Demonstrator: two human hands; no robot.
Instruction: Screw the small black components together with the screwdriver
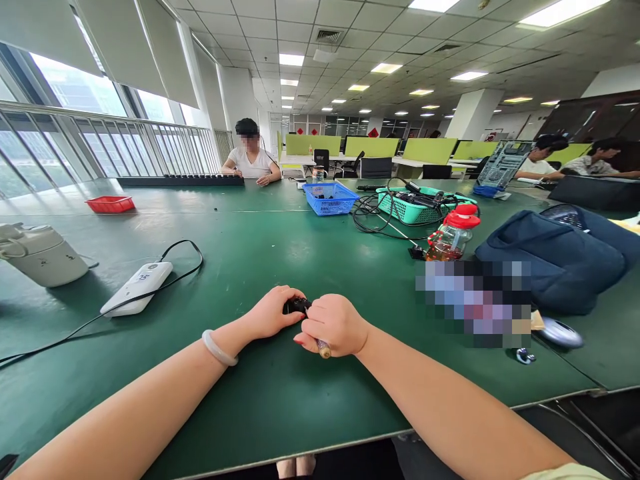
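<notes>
1. Head view: the left hand (273, 313) has a narrow grip on a small black part (296, 305), on or just above the green counter (250, 413), seemingly to steady it.
2. The right hand (336, 323) curls its grip around a handle (325, 351), butt end toward the wearer, just beside the part, probably to direct force at it; the tip is hidden.
3. The white device (137, 288) and blue basket (330, 199) lie well apart, perhaps to avoid crowding the hands.
</notes>
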